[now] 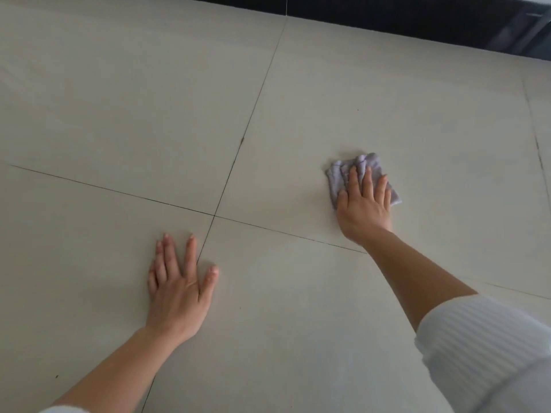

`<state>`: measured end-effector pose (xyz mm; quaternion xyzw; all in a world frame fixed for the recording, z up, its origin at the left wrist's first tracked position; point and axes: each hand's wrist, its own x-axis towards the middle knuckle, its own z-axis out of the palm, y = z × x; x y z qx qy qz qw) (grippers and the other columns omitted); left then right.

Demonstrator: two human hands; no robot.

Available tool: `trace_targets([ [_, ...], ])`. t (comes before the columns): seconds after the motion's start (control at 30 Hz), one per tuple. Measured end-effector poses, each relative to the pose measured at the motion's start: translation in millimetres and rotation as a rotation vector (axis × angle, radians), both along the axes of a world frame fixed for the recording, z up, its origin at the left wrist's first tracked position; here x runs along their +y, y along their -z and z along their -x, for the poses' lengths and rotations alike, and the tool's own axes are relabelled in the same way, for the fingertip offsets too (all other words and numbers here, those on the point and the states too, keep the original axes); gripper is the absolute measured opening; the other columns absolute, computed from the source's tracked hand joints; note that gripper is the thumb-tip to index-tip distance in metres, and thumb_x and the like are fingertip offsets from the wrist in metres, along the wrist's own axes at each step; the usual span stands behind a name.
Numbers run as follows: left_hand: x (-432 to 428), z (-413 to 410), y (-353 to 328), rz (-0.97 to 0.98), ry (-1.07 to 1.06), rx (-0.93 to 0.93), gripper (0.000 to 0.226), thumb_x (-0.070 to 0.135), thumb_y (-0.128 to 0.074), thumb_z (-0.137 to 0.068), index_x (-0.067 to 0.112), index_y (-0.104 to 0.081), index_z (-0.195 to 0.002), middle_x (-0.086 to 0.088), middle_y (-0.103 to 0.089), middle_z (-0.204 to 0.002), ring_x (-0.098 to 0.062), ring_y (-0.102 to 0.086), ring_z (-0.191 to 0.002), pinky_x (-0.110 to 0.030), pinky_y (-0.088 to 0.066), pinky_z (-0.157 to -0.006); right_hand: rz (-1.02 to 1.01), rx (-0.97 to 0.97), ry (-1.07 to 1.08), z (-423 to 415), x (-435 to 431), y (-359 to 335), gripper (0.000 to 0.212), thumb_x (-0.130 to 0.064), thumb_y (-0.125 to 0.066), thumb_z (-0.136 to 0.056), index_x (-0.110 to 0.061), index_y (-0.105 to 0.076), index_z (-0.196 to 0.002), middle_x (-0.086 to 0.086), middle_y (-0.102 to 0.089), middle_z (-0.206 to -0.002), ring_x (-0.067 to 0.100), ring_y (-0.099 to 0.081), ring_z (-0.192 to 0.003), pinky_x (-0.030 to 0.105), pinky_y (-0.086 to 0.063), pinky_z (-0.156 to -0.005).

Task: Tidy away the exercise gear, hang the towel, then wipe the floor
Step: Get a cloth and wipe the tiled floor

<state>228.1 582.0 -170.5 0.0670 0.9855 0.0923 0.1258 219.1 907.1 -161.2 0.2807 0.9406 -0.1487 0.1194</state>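
Crumpled grey cloth (362, 174) on pale tiled floor (119, 99), toward dark far wall edge (417, 16). Right hand (365, 204) presses it flat, fingers straight. Left hand (177, 290) flat on floor, fingers spread, beside grout-line crossing (214, 215).

Two hands, left hand (176, 296), right hand (365, 205), one cloth (362, 166)

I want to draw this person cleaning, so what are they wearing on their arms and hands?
Nothing on the hands: the left hand and the right hand show no gloves, rings or watch, and the fingers are bare. Both forearms are uncovered. The right arm has a white ribbed sleeve that stops near the elbow. A small bit of white left sleeve peeks in at the bottom edge.
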Motion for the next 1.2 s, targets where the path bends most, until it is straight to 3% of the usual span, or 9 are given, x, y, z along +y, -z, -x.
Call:
trace_targets([
  [0.2,1,-1,-2,-0.025,-0.011,0.003,0.082,0.067,-0.002,-0.08,0.027,-0.002,-0.151,-0.012,0.009,-0.158,-0.021,0.013,-0.145,-0.043,-0.002,-0.116,-0.038,0.078,-0.485,-7,-92,4,0.062,-0.037,0.001,-0.094,-0.02,-0.001,-0.153,0.004,0.009,-0.16,0.038,0.016,-0.144,0.049,0.004,-0.119],
  [0.33,1,-3,1,-0.049,-0.029,0.066,0.077,0.062,-0.007,-0.083,0.026,-0.013,-0.151,-0.011,0.0,-0.159,-0.022,0.004,-0.147,-0.041,-0.007,-0.116,-0.064,0.139,-0.915,-47,-128,7,0.057,-0.039,-0.024,-0.095,-0.021,-0.028,-0.149,0.005,-0.027,-0.156,0.038,-0.014,-0.144,0.052,-0.012,-0.115],
  [0.43,2,0,2,-0.108,-0.08,0.121,0.07,0.055,-0.014,-0.087,0.022,-0.03,-0.147,-0.012,-0.016,-0.157,-0.025,-0.011,-0.145,-0.043,-0.014,-0.115,-0.008,0.128,-1.185,-47,-97,12,0.052,-0.043,-0.027,-0.098,-0.029,-0.029,-0.148,-0.002,-0.026,-0.156,0.031,-0.015,-0.146,0.045,-0.013,-0.119],
  [0.57,3,26,4,-0.078,-0.066,0.18,0.064,0.049,-0.015,-0.09,0.018,-0.033,-0.144,-0.01,-0.025,-0.154,-0.025,-0.019,-0.143,-0.046,-0.009,-0.114,-0.113,0.064,-0.949,-11,-39,13,0.058,-0.044,-0.01,-0.101,-0.017,-0.028,-0.149,0.008,-0.033,-0.153,0.034,-0.025,-0.143,0.044,-0.018,-0.115],
  [0.67,7,59,6,-0.048,-0.01,0.191,0.065,0.048,-0.013,-0.09,0.019,-0.029,-0.145,-0.007,-0.021,-0.156,-0.022,-0.017,-0.144,-0.045,-0.005,-0.115,-0.144,0.071,-0.577,21,1,12,0.069,-0.053,0.016,-0.094,-0.019,0.0,-0.152,0.003,0.001,-0.161,0.028,0.004,-0.148,0.045,-0.004,-0.12],
  [0.73,7,74,7,-0.05,0.009,0.189,0.066,0.049,-0.014,-0.089,0.02,-0.027,-0.146,-0.006,-0.017,-0.157,-0.021,-0.014,-0.145,-0.043,-0.009,-0.115,-0.068,0.031,-0.285,44,14,5,0.057,-0.05,-0.001,-0.098,-0.029,0.007,-0.151,-0.007,0.017,-0.159,0.022,0.016,-0.146,0.038,0.007,-0.119],
  [0.83,6,78,8,-0.089,0.016,0.183,0.064,0.049,-0.017,-0.09,0.02,-0.028,-0.146,-0.006,-0.017,-0.158,-0.021,-0.013,-0.145,-0.042,-0.015,-0.116,-0.007,0.005,-0.097,84,4,-2,0.056,-0.041,-0.013,-0.101,-0.029,0.004,-0.153,-0.005,0.015,-0.16,0.028,0.018,-0.145,0.04,0.011,-0.117],
  [0.97,7,77,7,-0.09,-0.003,0.177,0.063,0.049,-0.018,-0.09,0.022,-0.029,-0.146,-0.004,-0.018,-0.157,-0.019,-0.013,-0.144,-0.04,-0.016,-0.116,-0.016,0.05,-0.233,124,-44,1,0.055,-0.038,-0.013,-0.102,-0.027,0.005,-0.153,-0.002,0.015,-0.16,0.032,0.019,-0.144,0.042,0.012,-0.117],
  [1.2,7,78,5,-0.082,-0.007,0.174,0.061,0.047,-0.024,-0.089,0.022,-0.032,-0.145,-0.004,-0.022,-0.156,-0.017,-0.012,-0.142,-0.037,-0.015,-0.114,-0.027,0.133,-0.942,109,-118,5,0.062,-0.045,-0.001,-0.093,-0.029,-0.001,-0.152,-0.006,0.004,-0.161,0.027,0.016,-0.146,0.039,0.011,-0.118],
])
